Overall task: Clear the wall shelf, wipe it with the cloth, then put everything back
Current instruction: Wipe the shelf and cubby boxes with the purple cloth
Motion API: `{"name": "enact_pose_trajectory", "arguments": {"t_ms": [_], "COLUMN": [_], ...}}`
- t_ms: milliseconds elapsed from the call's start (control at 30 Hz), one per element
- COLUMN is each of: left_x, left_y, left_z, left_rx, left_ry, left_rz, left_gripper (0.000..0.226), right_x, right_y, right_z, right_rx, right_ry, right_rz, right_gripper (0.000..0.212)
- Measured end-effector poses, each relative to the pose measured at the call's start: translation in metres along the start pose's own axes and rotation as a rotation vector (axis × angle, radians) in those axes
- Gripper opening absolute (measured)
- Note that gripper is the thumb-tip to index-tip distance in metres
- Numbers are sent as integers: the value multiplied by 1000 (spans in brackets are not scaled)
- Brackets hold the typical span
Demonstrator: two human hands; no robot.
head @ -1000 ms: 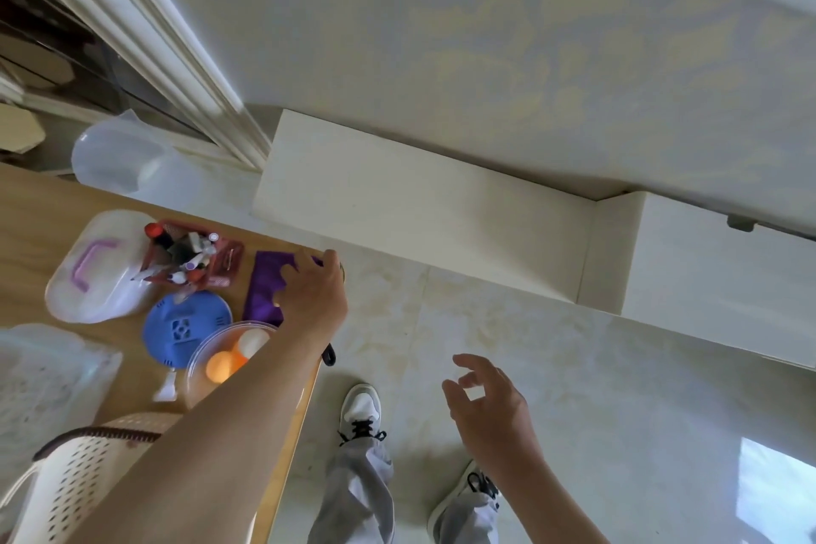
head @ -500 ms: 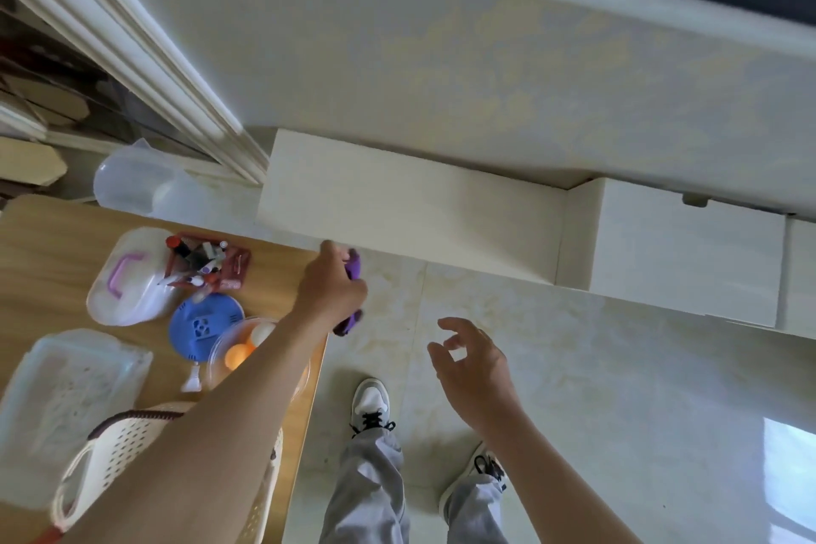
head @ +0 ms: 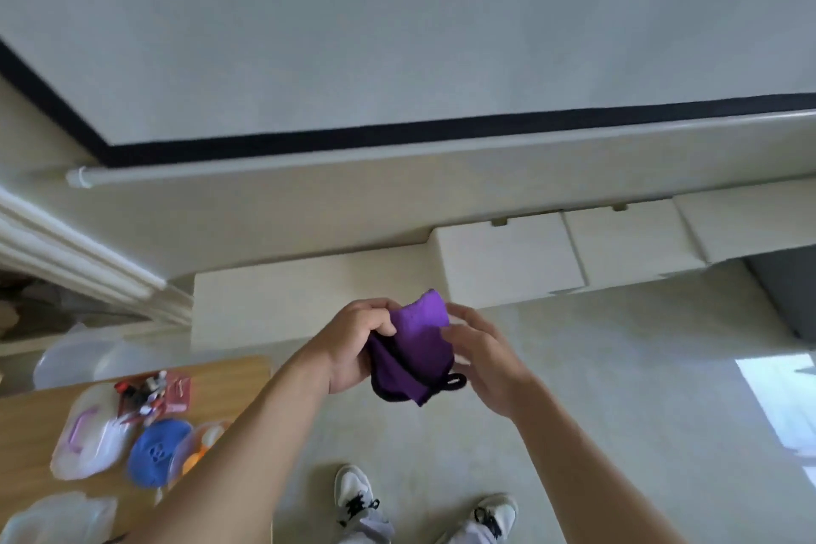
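Head-camera view, looking down. Purple cloth (head: 417, 351) with black trim, bunched, between 2 hands at frame centre, above pale floor. Left hand (head: 353, 349) at 9 o'clock of it, fingers curled round its left edge, gripping. Right hand (head: 485, 367) at 3 o'clock, fingers loosely curved against its right edge; firm pinch or mere touch, cannot tell. Cream wall shelf (head: 282, 305) bare, just beyond the hands at 11 to 12 o'clock, long axis running 9 to 3 o'clock. Left hand nearer its open stretch. Probably wiping next: a forward reach, strokes along that axis. Cleared items on wooden table (head: 26, 415) at 8 o'clock.
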State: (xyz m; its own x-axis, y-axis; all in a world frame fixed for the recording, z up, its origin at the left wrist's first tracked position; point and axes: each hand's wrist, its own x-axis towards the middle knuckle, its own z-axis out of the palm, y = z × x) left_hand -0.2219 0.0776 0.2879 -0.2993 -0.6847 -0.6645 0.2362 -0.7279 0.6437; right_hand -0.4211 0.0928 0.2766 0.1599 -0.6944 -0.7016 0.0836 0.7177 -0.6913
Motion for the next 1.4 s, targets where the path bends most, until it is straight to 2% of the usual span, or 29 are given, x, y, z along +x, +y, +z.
{"name": "enact_pose_trajectory", "arguments": {"t_ms": [100,167,333,500,633,733,933,1033,1200,1267,1400], "left_x": [-8,-8,9,25,38,50,85,110,179,213,272], "left_y": [9,11,1,-16,-40,-57,-68,-61,-52,-46,-28], "left_z": [63,109,235,359,438,481,526,542,572,587,627], "left_rx": [69,135,352,406,334,294,353,402,510,548,589], "left_ry": [-86,-106,-117,-269,-355,-376,-332,-306,-245,-246,-282], "left_rz": [12,42,146,145,126,135,166,131,123,124,88], "left_gripper": [17,20,35,36,44,38,42,43,15,19,29], "right_x": [-46,-72,-138,-194,-224,-235,-217,-198,-171,-158,-129], "right_y": [-12,-17,-25,-31,-26,-19,-27,-35,-70,-89,-130], "right_z": [-50,-85,-192,-296,-358,-387,-423,-452,-504,-529,-579], "right_rx": [117,178,364,695,985,1150,1061,984,871,851,818], "right_ry": [-128,-139,56,223,245,232,320,408,436,436,508], "right_rz": [-4,-55,-173,-366,-465,-454,-240,-242,-327,-344,-301], "right_gripper": [50,50,52,15,21,28,35,45,57,55,34]}}
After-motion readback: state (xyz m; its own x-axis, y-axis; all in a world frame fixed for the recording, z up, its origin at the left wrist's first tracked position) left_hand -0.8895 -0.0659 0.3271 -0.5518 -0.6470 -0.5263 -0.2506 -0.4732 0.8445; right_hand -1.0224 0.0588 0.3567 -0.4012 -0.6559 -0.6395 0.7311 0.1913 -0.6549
